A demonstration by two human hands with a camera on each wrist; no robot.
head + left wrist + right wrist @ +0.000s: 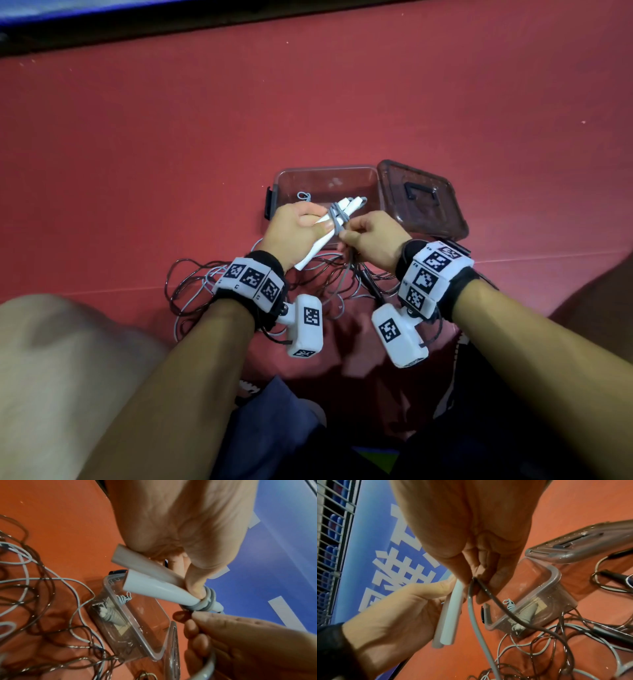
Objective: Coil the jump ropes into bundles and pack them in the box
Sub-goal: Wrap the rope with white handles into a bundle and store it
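White handles (320,236) in left hand (291,236) — right hand (371,240) pinching grey cord (471,609).

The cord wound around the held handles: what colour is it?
Grey cord, wound around two white handles; clearest in the left wrist view.

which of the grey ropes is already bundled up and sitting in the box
The small grey bundle lying inside the clear box, its cord wound tight round its handles. The rope in the left hand has only a few turns on; its cord trails on the floor.
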